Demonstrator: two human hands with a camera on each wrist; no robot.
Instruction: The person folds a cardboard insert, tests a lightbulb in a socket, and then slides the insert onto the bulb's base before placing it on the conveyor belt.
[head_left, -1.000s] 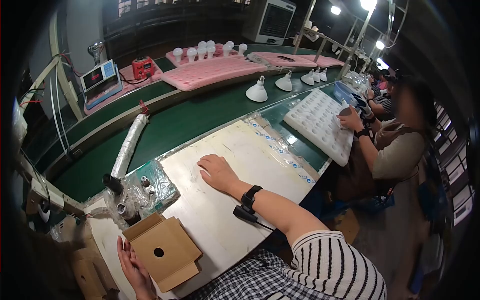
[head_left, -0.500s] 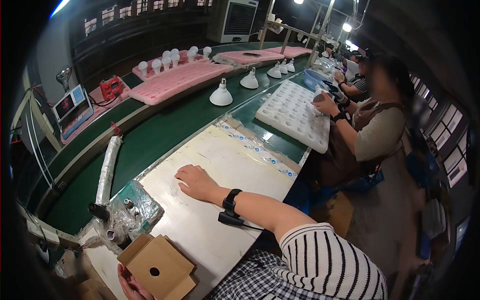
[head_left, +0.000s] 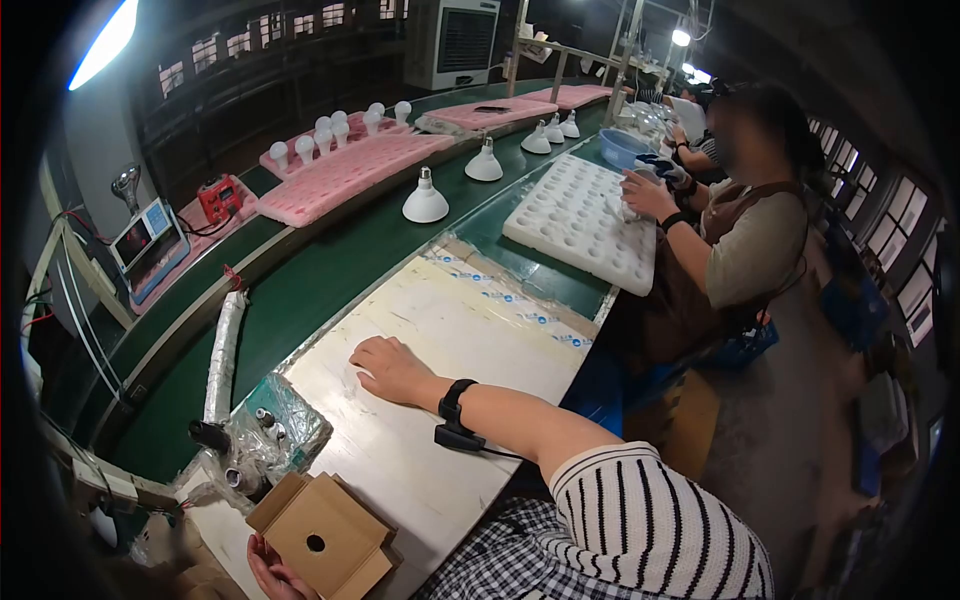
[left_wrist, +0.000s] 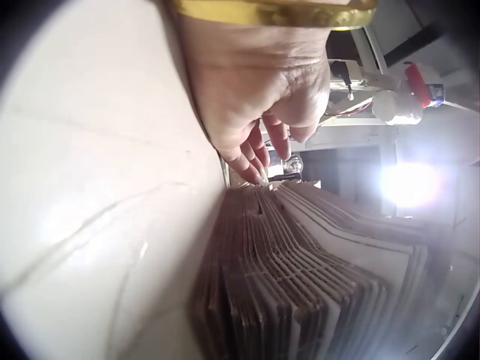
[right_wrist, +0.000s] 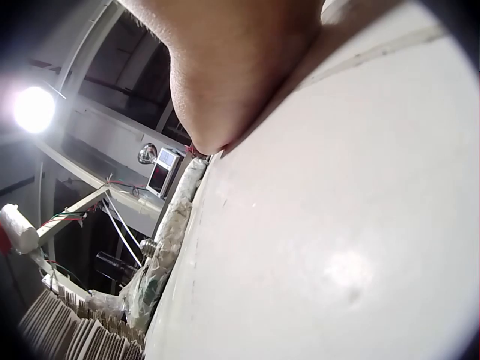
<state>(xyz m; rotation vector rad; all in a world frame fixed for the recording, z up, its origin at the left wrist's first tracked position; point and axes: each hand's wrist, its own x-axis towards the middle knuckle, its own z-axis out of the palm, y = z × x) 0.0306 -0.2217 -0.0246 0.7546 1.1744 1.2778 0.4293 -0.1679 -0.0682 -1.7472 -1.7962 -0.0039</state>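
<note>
In the head view, a stack of flat brown cardboard pieces (head_left: 335, 535) lies at the front left, its top piece pierced by a round dark hole. My left hand (head_left: 276, 572) is at its left edge, fingers loosely bent and partly hidden by the cardboard. The left wrist view shows many layered cardboard edges (left_wrist: 289, 277), with the fingertips of that hand (left_wrist: 255, 112) right at the stack's end. My right hand (head_left: 393, 370) rests palm down on the white work surface (head_left: 400, 470), holding nothing; its heel (right_wrist: 225, 82) fills the top of the right wrist view.
Behind the stack stand lamp sockets (head_left: 264, 418) on a plastic-wrapped board. A green conveyor (head_left: 330, 265) carries several white lamps (head_left: 426, 200). Pink foam trays (head_left: 350, 175) with bulbs lie beyond. Another person (head_left: 750, 220) sits at right beside a white foam tray (head_left: 575, 215).
The head view has turned, shifting the scene left. My left hand has moved in from beside the cardboard stack to its edge. My right hand stays resting on the work surface.
</note>
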